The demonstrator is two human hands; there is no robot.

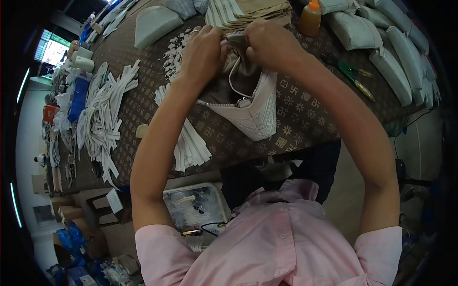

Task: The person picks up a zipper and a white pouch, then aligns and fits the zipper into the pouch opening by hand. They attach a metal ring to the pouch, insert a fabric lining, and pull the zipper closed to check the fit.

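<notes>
- Head view: the left hand and the right hand meet at the far middle of the counter, which is covered with a brown patterned cloth.
- Both hands are curled with their knuckles up. Each grip is clamped on the far edge of a pouch, and the two hands almost touch.
- The pouch is beige and white. It lies on the counter just below the hands, with its near end pointing toward the person's pink shirt.
- The pouch's mouth gapes and shows a tan lining. A zip runs along its left edge to a metal slider.
- Under the left forearm, a bundle of white strips hangs over the counter's near edge.
- A larger loose heap of strips lies well to the left.
- Small metal pulls are scattered just left of the left hand.
- Folded beige pieces are stacked just beyond the hands.
- An orange bottle stands right of that stack.
- Green-handled snips lie right of the right forearm.
- A row of white padded pouches lines the right end of the counter.
- A clear tub sits below the counter's near edge.
</notes>
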